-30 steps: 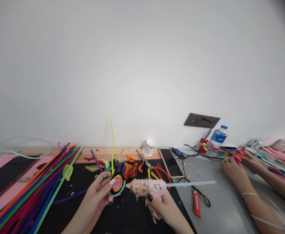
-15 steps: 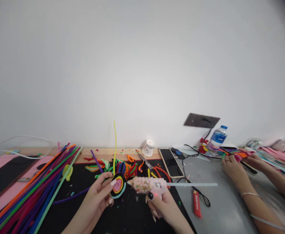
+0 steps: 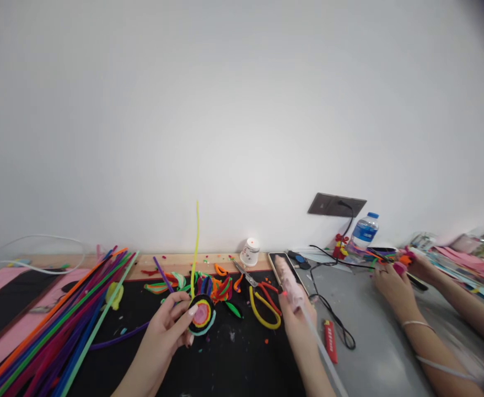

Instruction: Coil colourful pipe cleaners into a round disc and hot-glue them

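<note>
My left hand (image 3: pixel 167 325) pinches a round coil of pipe cleaners (image 3: pixel 202 314), with pink, yellow, red and black rings and a pale blue outer edge. A yellow pipe cleaner (image 3: pixel 195 242) stands up from behind the coil. My right hand (image 3: pixel 302 325) is wrapped round a pink hot glue gun (image 3: pixel 289 284), its nozzle pointing up toward the wall and a long clear glue stick (image 3: pixel 322 353) trailing from its back. Just left of the glue gun lie scissors (image 3: pixel 262 309) with red and yellow handles. Curled pipe cleaner pieces (image 3: pixel 213 286) are heaped behind the coil.
Long loose pipe cleaners (image 3: pixel 80 314) cover the left side. A phone (image 3: pixel 273 264), a white paper cup (image 3: pixel 249 252) and a water bottle (image 3: pixel 365 231) stand or lie along the back. A red glue-stick-like packet (image 3: pixel 330 342) lies right. A co-worker's hands (image 3: pixel 391 281) hold colourful pieces.
My right hand has moved the glue gun right, away from the coil, and turned its nozzle toward the wall. The scissors' handles now show. My left hand stays nearly still with the coil.
</note>
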### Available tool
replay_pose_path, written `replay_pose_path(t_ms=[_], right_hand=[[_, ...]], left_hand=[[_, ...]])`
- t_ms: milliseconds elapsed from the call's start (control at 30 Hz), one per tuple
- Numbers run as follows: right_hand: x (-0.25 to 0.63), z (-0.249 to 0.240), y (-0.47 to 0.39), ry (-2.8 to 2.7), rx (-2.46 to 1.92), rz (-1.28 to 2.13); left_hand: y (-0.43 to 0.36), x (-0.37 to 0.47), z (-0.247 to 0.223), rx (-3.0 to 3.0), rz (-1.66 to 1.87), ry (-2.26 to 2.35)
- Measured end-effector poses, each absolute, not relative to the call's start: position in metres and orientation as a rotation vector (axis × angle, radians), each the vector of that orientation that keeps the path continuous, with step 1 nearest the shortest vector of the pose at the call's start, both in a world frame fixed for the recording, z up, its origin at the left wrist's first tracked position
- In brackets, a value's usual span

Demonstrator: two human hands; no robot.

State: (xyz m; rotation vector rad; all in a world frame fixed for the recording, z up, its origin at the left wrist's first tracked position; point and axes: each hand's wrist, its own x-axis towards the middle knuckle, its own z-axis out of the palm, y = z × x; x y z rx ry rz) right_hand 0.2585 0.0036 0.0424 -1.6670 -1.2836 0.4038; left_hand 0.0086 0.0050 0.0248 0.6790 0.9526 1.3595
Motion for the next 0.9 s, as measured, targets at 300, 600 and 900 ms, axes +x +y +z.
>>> replay_pose_path(t_ms=[300, 600, 900], right_hand=[[0.302, 0.037, 0.011, -0.99, -2.097, -0.077], [0.334, 0.023, 0.013, -0.981, -2.166, -0.196], [0.344, 0.016, 0.015, -0.908, -2.323, -0.206]], left_hand=[[0.007, 0.008, 0.023, 0.682, 1.359, 0.961], [0.004, 0.009, 0.025, 0.678, 1.348, 0.958], [0.004, 0.009, 0.024, 0.695, 1.352, 0.935]])
